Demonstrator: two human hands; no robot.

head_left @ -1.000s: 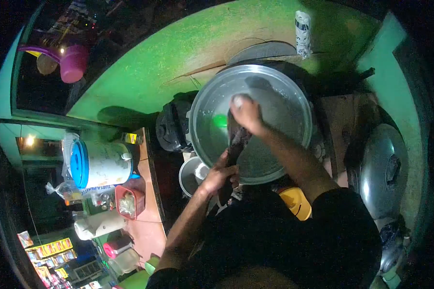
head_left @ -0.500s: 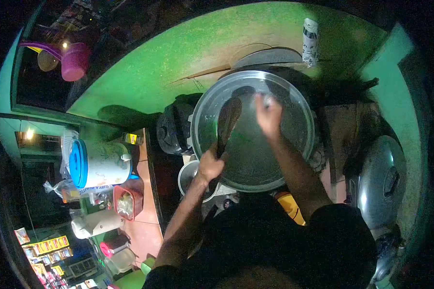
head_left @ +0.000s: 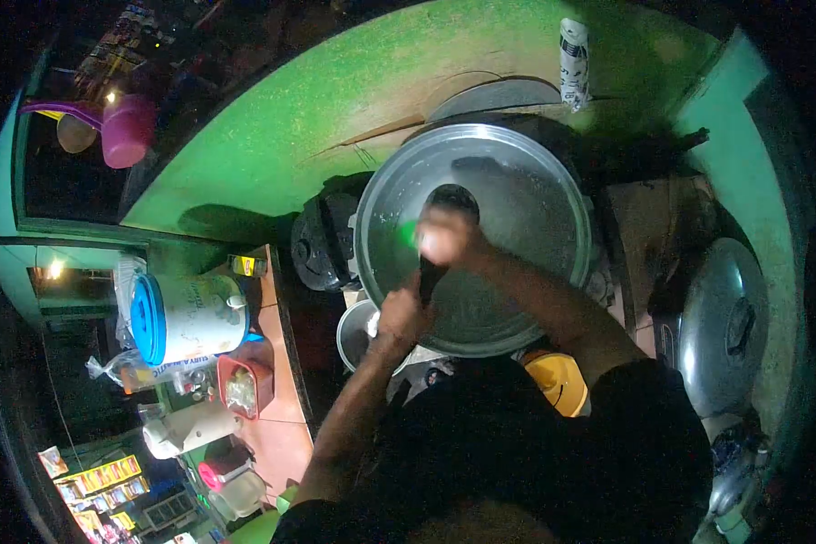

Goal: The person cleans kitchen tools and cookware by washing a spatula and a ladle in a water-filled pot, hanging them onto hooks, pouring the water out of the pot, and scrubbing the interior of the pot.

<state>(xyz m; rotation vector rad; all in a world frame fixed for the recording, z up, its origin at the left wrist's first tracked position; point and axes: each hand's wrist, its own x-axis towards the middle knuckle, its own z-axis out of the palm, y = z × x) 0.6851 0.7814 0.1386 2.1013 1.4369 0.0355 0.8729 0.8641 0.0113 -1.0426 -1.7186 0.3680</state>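
A large round metal pot [head_left: 553, 313] lies in front of me, with greyish contents inside. My left hand [head_left: 403, 313] is wrapped round the handle of a dark stirring paddle [head_left: 453, 197] at the pot's near left rim. The paddle slants over the pot, blade toward the far side. My right hand [head_left: 449, 238] is at the middle of the paddle, smeared by motion. Its fingers cannot be made out, nor whether it grips the paddle or only passes over it. A green glow shows beside it.
Left of the pot are a dark lidded pot [head_left: 317, 245] and a small metal pot [head_left: 354, 337]. A yellow container [head_left: 560, 383] sits near my body. At right leans a big metal lid [head_left: 721, 335]. A blue-lidded drink jug [head_left: 195, 317] and a red container [head_left: 247, 385] stand on the left counter.
My right hand has moved left from above the pot's middle to the paddle. The paddle blade has shifted a little to the right and nearer. The view has tilted slightly.
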